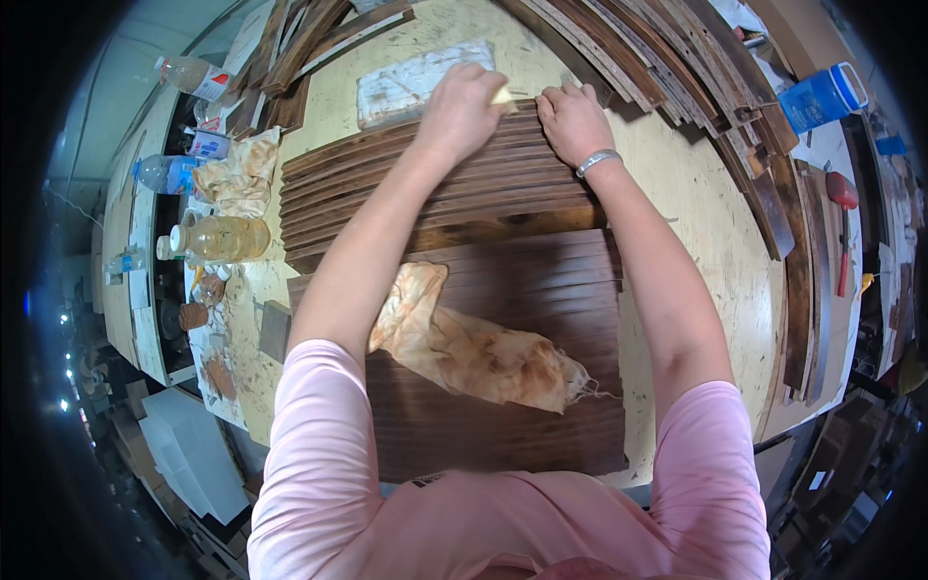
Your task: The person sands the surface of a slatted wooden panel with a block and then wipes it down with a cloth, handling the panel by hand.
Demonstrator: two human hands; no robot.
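My left hand [460, 104] is closed around a small pale pad [502, 96] and presses it on the far edge of a stack of dark stained wooden slats [425, 193]. Beside it, my right hand [573, 121], with a silver bracelet on the wrist, lies flat on the same slats with fingers spread. A stained, crumpled cloth [464, 343] lies on a second panel of dark slats [522, 425] nearer to me, between my forearms.
The slats lie on a pale, stained workbench [696, 193]. More dark strips [677, 58] are piled at the far right, near a blue jug [822, 97] and a red hammer [843, 227]. Plastic bottles [217, 237], another rag [237, 174] and a wrapped white packet [416, 82] lie at the left and far side.
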